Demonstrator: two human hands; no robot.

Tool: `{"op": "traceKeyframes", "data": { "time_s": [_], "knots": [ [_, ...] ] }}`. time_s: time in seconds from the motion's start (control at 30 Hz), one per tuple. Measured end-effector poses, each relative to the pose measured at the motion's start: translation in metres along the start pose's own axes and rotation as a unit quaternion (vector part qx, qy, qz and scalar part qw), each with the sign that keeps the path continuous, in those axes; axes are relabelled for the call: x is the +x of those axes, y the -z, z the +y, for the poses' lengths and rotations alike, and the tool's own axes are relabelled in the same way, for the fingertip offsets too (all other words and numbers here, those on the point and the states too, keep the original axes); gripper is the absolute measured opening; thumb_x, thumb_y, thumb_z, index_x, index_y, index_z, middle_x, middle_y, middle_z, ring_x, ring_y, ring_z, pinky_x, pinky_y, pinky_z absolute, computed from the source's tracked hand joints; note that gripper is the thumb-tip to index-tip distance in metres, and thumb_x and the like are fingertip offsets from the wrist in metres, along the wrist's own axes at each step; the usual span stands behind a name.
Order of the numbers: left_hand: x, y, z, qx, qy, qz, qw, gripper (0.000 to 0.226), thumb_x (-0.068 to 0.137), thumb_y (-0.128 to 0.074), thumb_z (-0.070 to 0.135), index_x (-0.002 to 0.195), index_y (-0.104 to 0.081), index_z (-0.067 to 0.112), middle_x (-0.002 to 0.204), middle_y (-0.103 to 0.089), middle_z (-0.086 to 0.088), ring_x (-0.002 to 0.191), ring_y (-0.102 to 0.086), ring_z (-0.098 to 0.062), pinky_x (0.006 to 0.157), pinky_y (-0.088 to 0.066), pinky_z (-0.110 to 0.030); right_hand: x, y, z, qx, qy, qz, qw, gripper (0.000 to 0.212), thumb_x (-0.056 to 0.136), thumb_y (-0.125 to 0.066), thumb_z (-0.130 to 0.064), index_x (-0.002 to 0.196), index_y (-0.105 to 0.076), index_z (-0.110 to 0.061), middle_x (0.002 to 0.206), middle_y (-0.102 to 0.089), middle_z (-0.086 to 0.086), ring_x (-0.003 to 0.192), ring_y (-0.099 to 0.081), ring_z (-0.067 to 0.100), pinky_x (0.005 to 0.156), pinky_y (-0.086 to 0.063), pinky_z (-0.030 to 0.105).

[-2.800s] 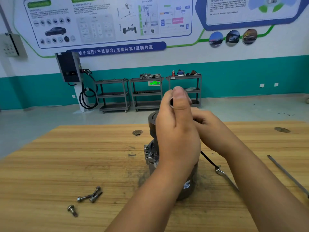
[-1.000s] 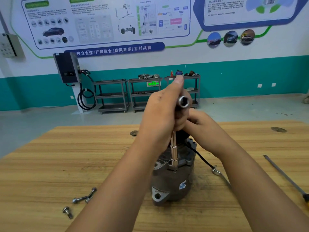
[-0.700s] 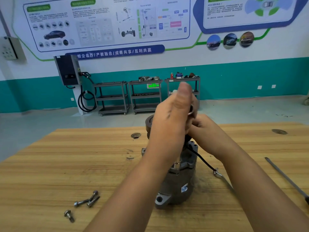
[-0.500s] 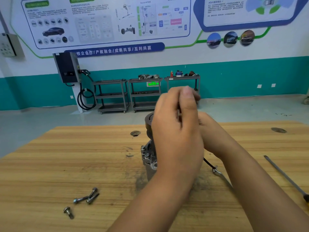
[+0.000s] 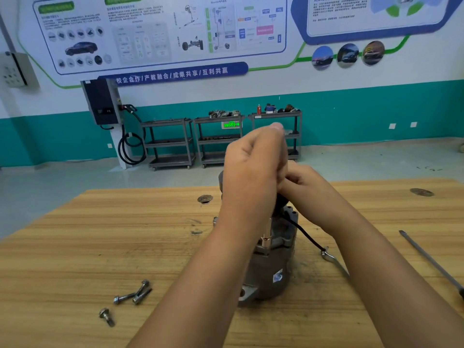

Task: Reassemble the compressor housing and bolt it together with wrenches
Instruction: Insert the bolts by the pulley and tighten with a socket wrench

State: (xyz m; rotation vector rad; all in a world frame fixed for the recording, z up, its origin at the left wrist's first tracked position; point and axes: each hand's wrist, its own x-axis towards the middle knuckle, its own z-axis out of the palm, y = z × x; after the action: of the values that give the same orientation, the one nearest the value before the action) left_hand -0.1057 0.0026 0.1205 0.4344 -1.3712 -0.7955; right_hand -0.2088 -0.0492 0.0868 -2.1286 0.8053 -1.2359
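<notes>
Head view, the only one: compressor housing stands on end mid-counter, nothing clamping it. Socket driver sits upright on the near side of the housing's top flange. Left hand is curled round the driver's upper end, thumb up. Right hand is tucked in just behind it above the housing, fingers curled inward. The left hand hides what it pinches, so I can't tell if it's on the driver or on the black part atop the housing. Risks as I read them: 1) housing is tall on a small footprint and both hands work up high, so side load on the driver could tip it or walk it across the counter. 2) Socket seat is hidden from here. If it's cocked on the bolt head it could slip and round it, or cross-thread a bolt started crooked. 3) Black lead runs from the housing's top down to the right, ending in a metal terminal on the counter. It passes close to the driver and could snag. 4) Loose bolts lie well left of the housing, so the joint likely isn't fully bolted. Torquing one corner hard first could seat the cover skewed. 5) Long screwdriver lies far right of the housing beside the right forearm, and an elbow could knock it off.
</notes>
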Motion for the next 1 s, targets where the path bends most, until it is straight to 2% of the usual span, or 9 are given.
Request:
{"op": "traceKeyframes", "data": {
  "time_s": [0.13, 0.27, 0.37, 0.47, 0.53, 0.6, 0.77, 0.9, 1.0],
  "knots": [
    [0.010, 0.015, 0.001, -0.143, 0.101, -0.139, 0.975, 0.041, 0.081, -0.035, 0.020, 0.042, -0.028, 0.026, 0.045, -0.019, 0.008, 0.038, -0.015, -0.006, 0.040, -0.013, -0.012, 0.001, 0.001, 0.003, -0.016, 0.002, -0.005, 1.000, 0.018, 0.094, -0.051, -0.007, 0.099, -0.067, 0.000, 0.098, -0.066, 0.011, 0.086, -0.055, 0.006, 0.084, -0.044, 0.024],
    [0.020, 0.030, 0.001, -0.270, 0.174, -0.211, 0.923, 0.039, 0.077, -0.044, 0.024, 0.043, -0.023, 0.023, 0.048, -0.013, 0.006, 0.040, -0.009, -0.010, 0.040, -0.005, -0.017, 0.001, 0.002, 0.002, -0.032, 0.007, 0.003, 0.999, 0.019, 0.095, -0.050, -0.008, 0.102, -0.066, 0.001, 0.106, -0.064, 0.016, 0.092, -0.052, 0.007, 0.088, -0.041, 0.023],
    [0.020, 0.023, -0.003, -0.288, 0.181, -0.152, 0.928, 0.044, 0.083, -0.039, 0.036, 0.041, -0.034, 0.024, 0.044, -0.017, 0.006, 0.036, -0.014, -0.007, 0.037, -0.007, -0.016, 0.000, 0.002, 0.000, -0.028, 0.001, -0.005, 1.000, 0.019, 0.095, -0.050, -0.006, 0.102, -0.066, 0.000, 0.105, -0.065, 0.014, 0.091, -0.054, 0.007, 0.087, -0.043, 0.024],
    [0.006, 0.005, -0.012, -0.160, 0.097, -0.005, 0.982, 0.043, 0.094, -0.038, 0.043, 0.060, -0.047, 0.018, 0.045, -0.035, 0.006, 0.036, -0.028, -0.006, 0.036, -0.019, -0.017, 0.000, 0.003, 0.000, -0.015, -0.011, -0.003, 1.000, 0.018, 0.094, -0.050, -0.005, 0.100, -0.065, 0.003, 0.102, -0.065, 0.017, 0.088, -0.055, 0.010, 0.086, -0.046, 0.028],
    [-0.005, -0.003, -0.015, -0.098, 0.036, 0.073, 0.992, 0.041, 0.093, -0.038, 0.049, 0.070, -0.047, 0.016, 0.049, -0.041, 0.006, 0.040, -0.034, -0.007, 0.039, -0.028, -0.018, 0.000, 0.002, 0.000, -0.037, -0.008, -0.001, 0.999, 0.019, 0.095, -0.050, -0.007, 0.098, -0.066, 0.003, 0.101, -0.064, 0.017, 0.087, -0.053, 0.010, 0.087, -0.043, 0.030],
    [-0.010, -0.004, -0.015, -0.089, 0.020, 0.115, 0.989, 0.044, 0.085, -0.038, 0.056, 0.073, -0.047, 0.015, 0.049, -0.043, 0.006, 0.042, -0.037, -0.006, 0.041, -0.032, -0.017, -0.001, 0.002, -0.001, -0.047, -0.004, 0.002, 0.999, 0.019, 0.095, -0.050, -0.010, 0.100, -0.066, 0.001, 0.102, -0.064, 0.015, 0.089, -0.052, 0.009, 0.088, -0.042, 0.027],
    [-0.007, -0.006, -0.011, -0.019, 0.057, 0.112, 0.992, 0.054, 0.079, -0.024, 0.065, 0.059, -0.045, 0.019, 0.044, -0.033, 0.009, 0.038, -0.029, -0.008, 0.042, -0.026, -0.020, -0.002, 0.002, -0.003, -0.025, -0.010, 0.007, 1.000, 0.020, 0.096, -0.049, -0.008, 0.103, -0.066, 0.001, 0.106, -0.064, 0.017, 0.091, -0.053, 0.011, 0.087, -0.042, 0.025],
    [0.006, 0.002, -0.009, -0.090, 0.158, 0.046, 0.982, 0.066, 0.094, -0.011, 0.062, 0.051, -0.035, 0.017, 0.040, -0.021, 0.006, 0.035, -0.013, -0.010, 0.037, -0.012, -0.012, -0.001, 0.003, -0.001, -0.029, -0.011, 0.004, 1.000, 0.020, 0.095, -0.048, -0.005, 0.103, -0.065, 0.004, 0.107, -0.063, 0.020, 0.100, -0.056, 0.027, 0.087, -0.041, 0.025],
    [0.014, 0.008, -0.005, -0.121, 0.222, -0.019, 0.967, 0.072, 0.096, -0.008, 0.058, 0.040, -0.034, 0.021, 0.037, -0.018, 0.006, 0.033, -0.011, -0.008, 0.040, -0.009, -0.013, -0.001, 0.003, -0.002, -0.028, -0.009, 0.001, 1.000, 0.020, 0.095, -0.047, -0.002, 0.103, -0.065, 0.005, 0.106, -0.063, 0.022, 0.101, -0.057, 0.031, 0.085, -0.041, 0.025]
  ]
}}
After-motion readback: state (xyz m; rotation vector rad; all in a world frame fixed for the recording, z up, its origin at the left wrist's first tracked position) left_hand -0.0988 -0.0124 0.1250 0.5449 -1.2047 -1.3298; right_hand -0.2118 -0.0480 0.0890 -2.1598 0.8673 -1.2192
